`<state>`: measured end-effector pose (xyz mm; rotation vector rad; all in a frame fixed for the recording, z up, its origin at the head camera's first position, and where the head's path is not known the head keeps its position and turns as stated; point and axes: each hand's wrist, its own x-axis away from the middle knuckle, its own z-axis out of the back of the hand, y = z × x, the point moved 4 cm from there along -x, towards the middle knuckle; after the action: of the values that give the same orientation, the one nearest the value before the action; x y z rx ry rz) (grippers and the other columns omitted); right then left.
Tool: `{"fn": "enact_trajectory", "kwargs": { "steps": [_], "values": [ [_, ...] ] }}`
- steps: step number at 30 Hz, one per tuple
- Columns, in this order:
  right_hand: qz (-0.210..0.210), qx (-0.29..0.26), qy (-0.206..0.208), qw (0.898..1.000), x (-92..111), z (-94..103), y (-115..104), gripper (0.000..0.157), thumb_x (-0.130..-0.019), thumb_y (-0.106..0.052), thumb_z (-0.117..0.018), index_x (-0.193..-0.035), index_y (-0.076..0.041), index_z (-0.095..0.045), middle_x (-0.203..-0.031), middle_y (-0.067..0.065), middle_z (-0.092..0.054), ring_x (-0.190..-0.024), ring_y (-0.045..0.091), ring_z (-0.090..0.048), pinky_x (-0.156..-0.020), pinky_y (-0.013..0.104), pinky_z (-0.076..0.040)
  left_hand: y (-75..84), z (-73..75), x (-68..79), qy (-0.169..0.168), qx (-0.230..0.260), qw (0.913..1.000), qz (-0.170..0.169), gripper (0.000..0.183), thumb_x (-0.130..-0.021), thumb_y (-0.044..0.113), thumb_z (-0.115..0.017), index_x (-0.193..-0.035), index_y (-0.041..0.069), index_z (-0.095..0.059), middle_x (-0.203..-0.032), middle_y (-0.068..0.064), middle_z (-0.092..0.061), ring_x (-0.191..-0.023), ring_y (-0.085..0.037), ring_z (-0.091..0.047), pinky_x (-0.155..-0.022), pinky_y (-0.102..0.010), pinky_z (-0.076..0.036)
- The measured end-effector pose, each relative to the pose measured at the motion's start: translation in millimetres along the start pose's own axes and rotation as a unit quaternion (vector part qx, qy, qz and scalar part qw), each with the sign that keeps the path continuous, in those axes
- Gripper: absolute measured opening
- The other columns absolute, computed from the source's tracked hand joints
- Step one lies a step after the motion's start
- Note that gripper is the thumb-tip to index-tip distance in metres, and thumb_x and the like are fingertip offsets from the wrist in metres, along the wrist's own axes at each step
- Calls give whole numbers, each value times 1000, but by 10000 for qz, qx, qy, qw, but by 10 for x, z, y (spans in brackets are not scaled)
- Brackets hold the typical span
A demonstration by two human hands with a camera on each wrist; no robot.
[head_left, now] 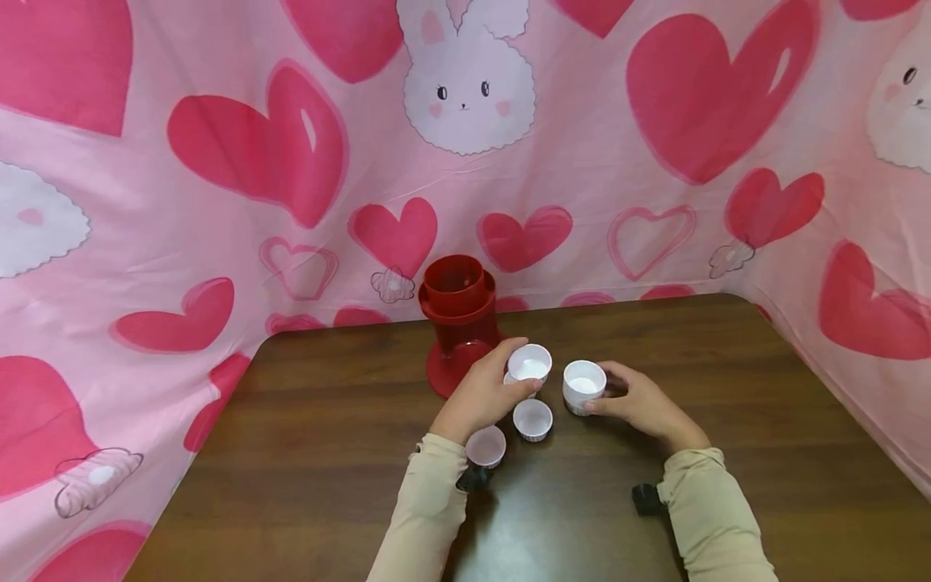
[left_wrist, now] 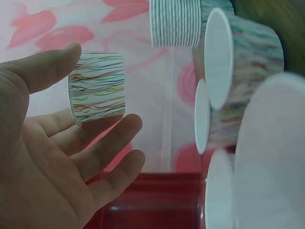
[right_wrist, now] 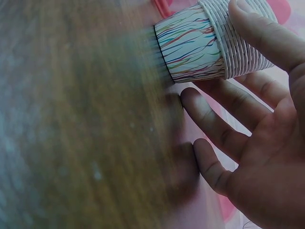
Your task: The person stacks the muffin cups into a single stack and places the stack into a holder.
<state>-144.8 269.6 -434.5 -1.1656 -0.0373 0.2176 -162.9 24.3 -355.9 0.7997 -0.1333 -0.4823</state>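
My left hand (head_left: 483,392) pinches a single white paper baking cup (left_wrist: 97,88) with coloured wavy lines, thumb on one side and fingers on the other. It is raised above the table, its opening facing up in the head view. My right hand (head_left: 643,404) grips a stack of nested paper cups (right_wrist: 209,43) that stands upright, its base at the tabletop. Near my left hand stand loose cups: one (head_left: 533,420) in front of the held cup, another (head_left: 486,446) by the left wrist, and a third mostly hidden behind the held cup.
Behind my left hand stands a red plastic stand (head_left: 465,331) with a round tube on top and a wide round base. The brown wooden table (head_left: 327,453) meets a pink cloth (head_left: 582,202) with hearts and rabbits at the back and sides.
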Motion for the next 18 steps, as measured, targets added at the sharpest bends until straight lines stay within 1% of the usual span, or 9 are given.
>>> {"fn": "enact_trajectory", "kwargs": {
  "steps": [5, 10, 14, 18],
  "values": [
    [-86, -35, -38, 9999, 2, 14, 14, 60, -83, -18, -85, -133, 2, -56, -119, 17, -67, -109, 31, -62, -86, 30, -52, 71, -145, -56, -113, -78, 9999, -39, 65, -91, 34, -74, -150, 21, -48, -140, 0, -58, -122, -19, -57, -103, -43, -46],
    [13, 8, -89, 10000, 8, 13, 3, 59, -85, -19, -83, -133, 1, -57, -120, 17, -66, -108, 29, -61, -86, 30, -52, 150, -276, -130, -305, -218, 9992, -159, 65, -92, 36, -74, -149, 18, -48, -135, 0, -60, -116, -18, -59, -101, -41, -48],
    [25, 25, -102, 9999, 6, 9, 10, 59, -85, -19, -84, -133, 1, -56, -120, 17, -65, -110, 31, -61, -85, 30, -53, 167, -344, -189, -387, -367, 9985, -147, 66, -92, 40, -73, -149, 18, -47, -133, 0, -62, -113, -18, -61, -99, -40, -49],
    [0, -42, -89, 10000, 5, 15, 27, 60, -84, -18, -84, -133, 1, -56, -120, 18, -65, -110, 32, -62, -84, 30, -54, 189, -391, -256, -385, -390, 9983, -188, 64, -93, 42, -72, -148, 18, -49, -131, 1, -63, -111, -18, -62, -98, -39, -50]
  ]
}}
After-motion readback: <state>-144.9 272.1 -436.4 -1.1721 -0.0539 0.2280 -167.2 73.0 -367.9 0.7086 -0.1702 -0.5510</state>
